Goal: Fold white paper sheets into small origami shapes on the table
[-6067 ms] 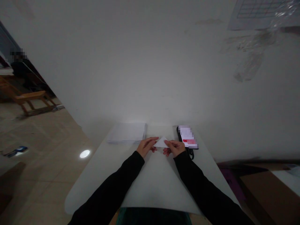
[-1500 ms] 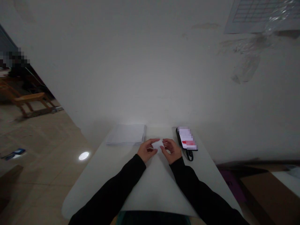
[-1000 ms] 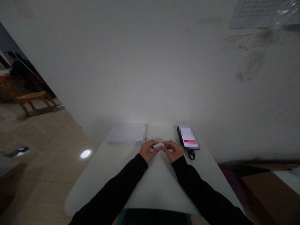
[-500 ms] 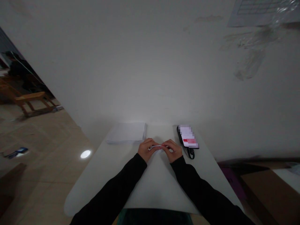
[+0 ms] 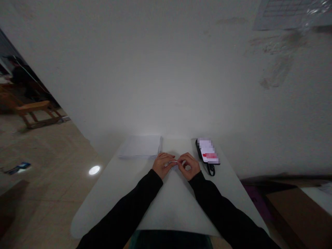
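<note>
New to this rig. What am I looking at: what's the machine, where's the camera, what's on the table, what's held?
No machine here: just a person's two bare hands, in black sleeves. The view comes from a camera worn on the head, looking forward and down. The left hand and right hand pinch a small white piece between their fingertips; it looks thin, and the fingers hide part of it. On the white table, a stack of white sheets lies toward the left, and a phone with its screen lit toward the right.
</note>
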Demonstrator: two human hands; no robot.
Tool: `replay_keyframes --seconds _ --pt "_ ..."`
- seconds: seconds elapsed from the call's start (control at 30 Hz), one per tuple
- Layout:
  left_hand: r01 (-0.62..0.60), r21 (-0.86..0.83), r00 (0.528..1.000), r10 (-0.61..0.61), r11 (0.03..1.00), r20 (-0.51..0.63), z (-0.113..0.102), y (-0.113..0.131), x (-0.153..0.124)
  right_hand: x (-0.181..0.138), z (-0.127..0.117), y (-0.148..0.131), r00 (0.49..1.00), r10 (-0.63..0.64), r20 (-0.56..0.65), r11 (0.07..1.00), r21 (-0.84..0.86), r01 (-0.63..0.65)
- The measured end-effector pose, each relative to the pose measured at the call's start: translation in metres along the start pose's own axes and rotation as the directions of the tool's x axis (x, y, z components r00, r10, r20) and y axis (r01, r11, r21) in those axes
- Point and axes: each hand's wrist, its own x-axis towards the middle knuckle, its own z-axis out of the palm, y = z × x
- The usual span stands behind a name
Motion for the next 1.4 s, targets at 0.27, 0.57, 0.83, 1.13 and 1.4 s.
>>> replay_keyframes --seconds 0.27,0.57,0.83,1.13,1.4 --pt "0.084 0.037 0.995 -0.086 0.996 0.053 0.002 -0.003 -0.001 0.001 0.006 0.018 0.991 0.121 -0.058 0.992 -0.017 -0.122" --pt "-0.023 0.142 0.968 -0.013 0.990 0.250 -0.004 -0.004 0.001 -0.002 0.007 0.042 0.984 0.165 -0.068 0.986 0.031 -0.164" --pt "-0.008 0.189 0.990 -0.018 0.982 0.137 0.004 0.003 -0.003 -0.004 0.009 0.035 0.987 0.148 -0.068 0.989 -0.016 -0.149" --pt "0.077 0.111 0.983 -0.094 0.991 0.157 0.003 -0.002 -0.001 -0.004 0.010 0.049 0.960 0.233 -0.155 0.970 -0.029 -0.240" --pt "0.028 0.193 0.971 -0.072 0.981 0.227 0.005 0.002 -0.002 -0.006 0.013 0.030 0.984 0.154 -0.094 0.981 -0.101 -0.163"
